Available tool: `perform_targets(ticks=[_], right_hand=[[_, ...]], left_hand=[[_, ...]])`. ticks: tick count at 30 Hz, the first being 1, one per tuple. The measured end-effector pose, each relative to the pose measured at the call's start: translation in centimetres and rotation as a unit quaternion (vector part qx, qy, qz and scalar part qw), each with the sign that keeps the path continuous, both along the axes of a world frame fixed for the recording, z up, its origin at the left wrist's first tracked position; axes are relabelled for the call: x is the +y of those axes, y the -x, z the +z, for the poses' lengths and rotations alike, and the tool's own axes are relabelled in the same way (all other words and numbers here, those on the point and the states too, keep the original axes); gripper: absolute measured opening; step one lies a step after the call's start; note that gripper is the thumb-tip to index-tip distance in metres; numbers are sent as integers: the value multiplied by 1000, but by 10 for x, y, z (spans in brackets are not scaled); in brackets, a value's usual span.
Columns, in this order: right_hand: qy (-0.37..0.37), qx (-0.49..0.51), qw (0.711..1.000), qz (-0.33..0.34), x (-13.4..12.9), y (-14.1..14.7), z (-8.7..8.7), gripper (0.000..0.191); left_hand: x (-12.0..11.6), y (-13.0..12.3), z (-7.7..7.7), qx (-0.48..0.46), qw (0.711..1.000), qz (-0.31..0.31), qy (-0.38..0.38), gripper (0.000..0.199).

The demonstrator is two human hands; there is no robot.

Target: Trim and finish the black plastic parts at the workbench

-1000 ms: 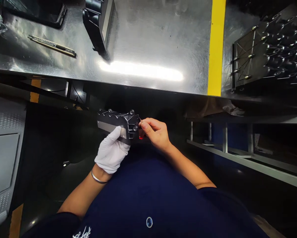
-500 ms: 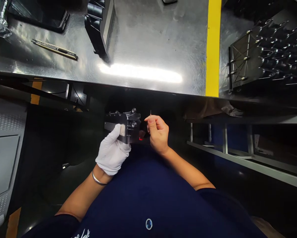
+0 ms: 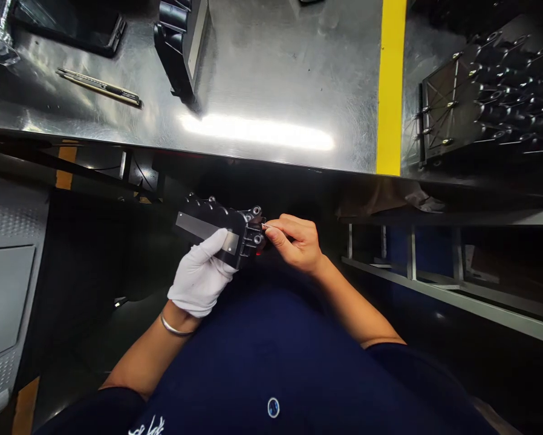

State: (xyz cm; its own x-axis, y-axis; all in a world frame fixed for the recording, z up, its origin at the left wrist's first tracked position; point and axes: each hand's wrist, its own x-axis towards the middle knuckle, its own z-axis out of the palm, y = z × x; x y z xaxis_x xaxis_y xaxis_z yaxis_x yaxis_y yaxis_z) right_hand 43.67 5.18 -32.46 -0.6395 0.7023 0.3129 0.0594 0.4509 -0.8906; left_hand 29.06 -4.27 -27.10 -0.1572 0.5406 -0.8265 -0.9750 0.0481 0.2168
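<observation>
My left hand [image 3: 203,275], in a white glove, is closed around a black molded plastic part [image 3: 212,212] held in front of my body. The thumb presses on a flat grey metal strip [image 3: 199,229] along the part's side. My bare right hand [image 3: 299,243] pinches a small thin blade-like piece [image 3: 266,226] between thumb and fingers. Its tip is at the part's right end, beside the round bosses; whether it touches is too small to tell. The rest of the piece is hidden in the fingers.
A metal workbench [image 3: 271,78] lies ahead, its front edge beyond my hands. On it are another black molded part [image 3: 176,51], a box cutter [image 3: 99,87], a dark tablet-like device [image 3: 72,27] and yellow tape [image 3: 390,90]. Many black parts [image 3: 502,96] stand stacked at right.
My right hand has turned and brought the thin piece left against or close to the part's end. The left hand has tilted the part, showing more of its top and strip.
</observation>
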Motion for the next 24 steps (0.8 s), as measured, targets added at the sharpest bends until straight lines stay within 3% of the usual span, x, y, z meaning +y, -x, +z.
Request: perform_targets(ticks=[8,17,24], right_hand=[[7,-20,999,44,9,-1,-4,33],[21,11,999,-44,-1,8,-21,32],[57,22,996,-61,-8,18,-28,37]], left_hand=[[-1,-2,-1,33,999,-11,2,36],[-5,-4,-2,85,996,-18,9,32],[-3,0,-9,69,997,-19,21,29]])
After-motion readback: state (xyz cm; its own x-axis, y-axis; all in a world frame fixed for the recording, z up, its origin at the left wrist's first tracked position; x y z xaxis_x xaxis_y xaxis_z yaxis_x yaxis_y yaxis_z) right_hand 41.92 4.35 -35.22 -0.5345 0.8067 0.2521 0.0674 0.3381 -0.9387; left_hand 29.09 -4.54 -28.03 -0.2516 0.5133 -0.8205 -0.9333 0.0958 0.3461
